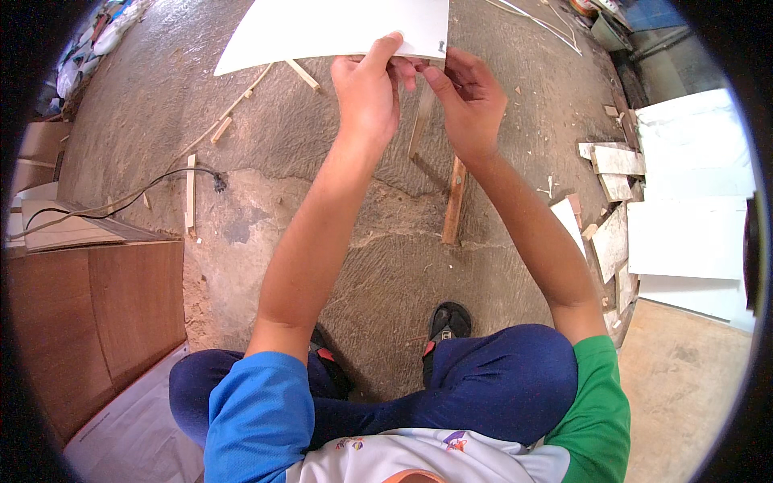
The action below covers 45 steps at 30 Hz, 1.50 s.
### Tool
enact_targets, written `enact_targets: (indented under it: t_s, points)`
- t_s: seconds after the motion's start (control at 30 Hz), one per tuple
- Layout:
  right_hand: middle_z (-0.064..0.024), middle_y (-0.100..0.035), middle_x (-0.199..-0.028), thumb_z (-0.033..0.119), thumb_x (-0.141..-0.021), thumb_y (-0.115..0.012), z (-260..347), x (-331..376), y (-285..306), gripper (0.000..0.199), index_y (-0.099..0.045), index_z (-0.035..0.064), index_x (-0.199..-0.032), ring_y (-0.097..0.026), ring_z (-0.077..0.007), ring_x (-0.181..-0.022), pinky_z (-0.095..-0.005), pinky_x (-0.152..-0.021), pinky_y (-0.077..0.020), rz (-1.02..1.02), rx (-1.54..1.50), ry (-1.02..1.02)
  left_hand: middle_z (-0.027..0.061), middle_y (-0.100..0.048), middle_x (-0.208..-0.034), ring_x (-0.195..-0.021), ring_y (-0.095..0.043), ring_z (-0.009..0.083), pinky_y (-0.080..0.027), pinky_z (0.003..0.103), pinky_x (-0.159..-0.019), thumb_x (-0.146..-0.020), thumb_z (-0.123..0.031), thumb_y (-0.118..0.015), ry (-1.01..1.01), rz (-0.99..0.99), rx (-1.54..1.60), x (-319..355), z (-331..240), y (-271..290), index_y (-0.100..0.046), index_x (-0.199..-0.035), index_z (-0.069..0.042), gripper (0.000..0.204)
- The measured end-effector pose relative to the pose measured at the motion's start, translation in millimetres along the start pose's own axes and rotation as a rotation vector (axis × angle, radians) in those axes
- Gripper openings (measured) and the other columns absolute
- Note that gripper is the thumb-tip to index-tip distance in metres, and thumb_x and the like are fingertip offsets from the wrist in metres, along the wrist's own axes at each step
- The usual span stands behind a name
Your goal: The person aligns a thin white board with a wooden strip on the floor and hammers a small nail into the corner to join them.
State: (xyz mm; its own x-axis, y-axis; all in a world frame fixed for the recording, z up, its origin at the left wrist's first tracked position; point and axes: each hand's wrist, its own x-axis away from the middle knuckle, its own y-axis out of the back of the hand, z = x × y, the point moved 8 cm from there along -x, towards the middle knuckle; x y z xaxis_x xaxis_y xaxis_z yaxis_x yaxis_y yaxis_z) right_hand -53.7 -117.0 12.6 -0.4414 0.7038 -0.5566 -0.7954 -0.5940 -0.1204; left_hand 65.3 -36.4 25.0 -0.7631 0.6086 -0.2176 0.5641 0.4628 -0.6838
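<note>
A white flat panel (338, 28) reaches out of the top of the head view, its near edge facing me. My left hand (370, 92) grips that edge, thumb on the upper face and fingers curled below. Close to the panel's right corner, my right hand (471, 101) has its thumb and fingers drawn together; whatever they pinch is hidden. The fingertips of both hands nearly meet under the edge. Below them a wooden strip (419, 125) slants down toward the floor, its top end covered by the hands. A small dark mark (441, 47) shows on the panel near the corner.
A brown wooden stick (454, 205) lies below my right hand. Pale sticks (191, 193) and a black plug with cord (219, 182) are to the left, beyond a brown wood panel (97, 314). White boards (684, 233) and broken scraps (616, 173) pile up at right.
</note>
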Motion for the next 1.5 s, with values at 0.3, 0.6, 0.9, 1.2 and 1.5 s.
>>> enact_targets:
  t_s: [0.3,0.6,0.9,1.2,1.5]
  points:
    - [-0.005,-0.065,-0.095,0.005,-0.081,-0.071,-4.5,-2.3,-0.6,0.029,-0.06,-0.0011,-0.107,-0.059,-0.0084,-0.085,-0.0231,-0.076,-0.0491,0.009,-0.002,0.002,0.0135,-0.063,-0.069,-0.051,-0.056,0.0146,-0.041,0.026,-0.043,-0.083,-0.002,-0.057,-0.019,-0.022,-0.01,-0.2,-3.9,0.0,-0.06,-0.083,0.006,0.009]
    - [-0.0058,-0.065,-0.095,0.006,-0.08,-0.072,-6.9,-2.2,0.6,0.029,-0.06,-0.0014,-0.106,-0.059,-0.009,-0.086,-0.0236,-0.076,-0.0497,-0.005,-0.021,-0.025,0.014,-0.063,-0.069,-0.051,-0.055,0.0146,-0.041,0.027,-0.043,-0.084,-0.002,-0.056,-0.032,-0.002,-0.013,-1.2,-3.4,-1.7,-0.06,-0.081,0.006,0.009]
    - [-0.0066,-0.066,-0.095,0.005,-0.08,-0.072,-2.4,-1.9,0.0,0.03,-0.06,-0.002,-0.105,-0.06,-0.0096,-0.087,-0.0242,-0.077,-0.0501,0.005,0.021,0.007,0.0138,-0.062,-0.068,-0.05,-0.055,0.0145,-0.04,0.026,-0.041,-0.083,-0.002,-0.057,-0.048,0.003,-0.008,-0.9,-3.5,-3.8,-0.06,-0.081,0.005,0.008]
    - [-0.0074,-0.066,-0.097,0.005,-0.08,-0.072,-7.1,-1.6,1.3,0.03,-0.059,-0.0019,-0.107,-0.06,-0.0105,-0.089,-0.0247,-0.078,-0.0505,0.01,0.035,-0.008,0.0133,-0.062,-0.068,-0.05,-0.055,0.0147,-0.04,0.027,-0.041,-0.083,-0.002,-0.057,-0.05,-0.005,-0.011,-1.5,-3.3,-1.6,-0.06,-0.08,0.005,0.008]
    - [-0.0069,-0.066,-0.097,0.005,-0.08,-0.071,-4.6,-1.4,-0.5,0.03,-0.06,-0.001,-0.108,-0.061,-0.0105,-0.089,-0.0243,-0.078,-0.0506,0.026,0.016,0.015,0.0131,-0.062,-0.068,-0.049,-0.055,0.0146,-0.04,0.027,-0.041,-0.083,-0.002,-0.057,-0.046,-0.006,-0.024,-2.5,-1.6,0.8,-0.06,-0.079,0.004,0.008]
